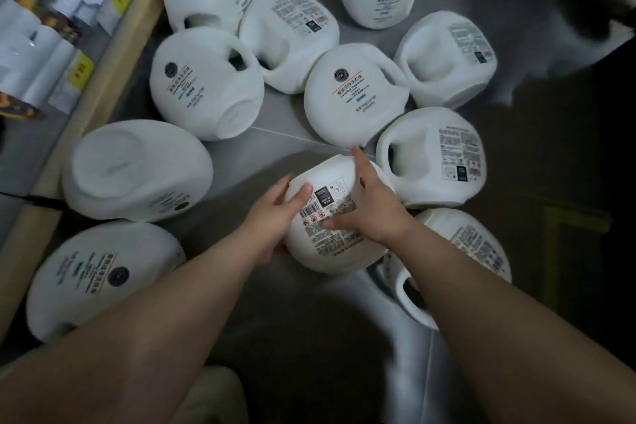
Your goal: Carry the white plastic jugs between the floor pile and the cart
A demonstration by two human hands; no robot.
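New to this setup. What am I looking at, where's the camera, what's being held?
There is no machine here: a person works with bare hands. The single picture comes from a wide-angle camera worn on the head, looking down. The left hand and right hand both grip one white jug, its printed back label facing up. About ten more white handled jugs lie on their sides on the grey floor. A shelf with yellow price tags runs along the left edge.
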